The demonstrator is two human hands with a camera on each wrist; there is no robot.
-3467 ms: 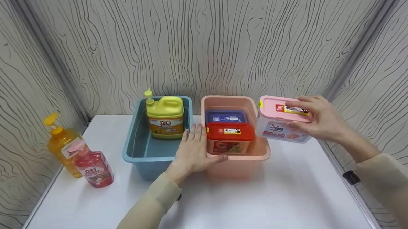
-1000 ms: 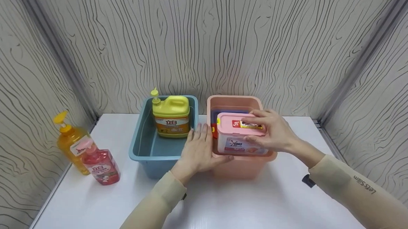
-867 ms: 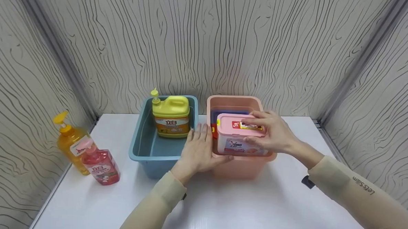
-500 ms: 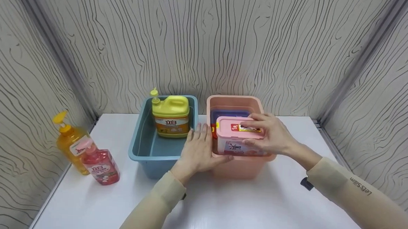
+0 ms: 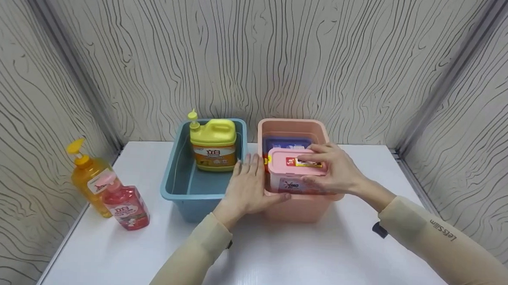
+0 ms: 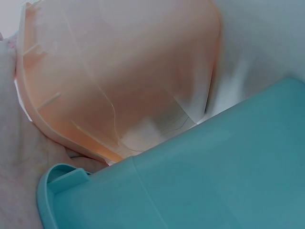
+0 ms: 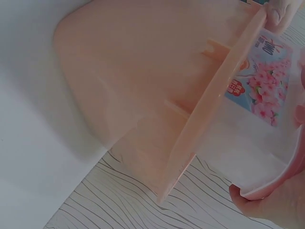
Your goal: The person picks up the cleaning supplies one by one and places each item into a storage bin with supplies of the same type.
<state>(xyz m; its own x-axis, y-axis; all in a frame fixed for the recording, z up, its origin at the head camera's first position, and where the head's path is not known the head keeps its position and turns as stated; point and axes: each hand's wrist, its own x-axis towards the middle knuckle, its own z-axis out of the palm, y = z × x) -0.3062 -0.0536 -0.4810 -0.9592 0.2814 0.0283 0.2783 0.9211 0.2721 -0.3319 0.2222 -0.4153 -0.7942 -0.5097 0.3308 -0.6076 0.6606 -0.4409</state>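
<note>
A pink-lidded tub (image 5: pixel 282 162) is gripped by the right hand (image 5: pixel 333 168), with fingers over the lid and thumb against the side. Its base is hidden behind the front rim of the peach bin (image 5: pixel 298 211); whether the bin's floor is touched cannot be told. In the right wrist view, the tub and the right hand are cut off at three o'clock.

The hands are kept apart. The left hand (image 5: pixel 247 188) is laid with straight fingers along the meeting rims of the two bins, its thumb pointed toward three o'clock.

Beyond the tub, at twelve o'clock, a blue box (image 5: pixel 279 142) is partly covered; at nine o'clock only a sliver of a red lid (image 5: pixel 266 167) is shown.

At ten o'clock from the left hand, a yellow jug (image 5: pixel 214 146) is held upright in the blue bin (image 5: pixel 199 211). At nine o'clock on the table (image 5: pixel 317 261), an amber bottle (image 5: pixel 81 175) is partly masked by a pink bottle (image 5: pixel 126 208).
</note>
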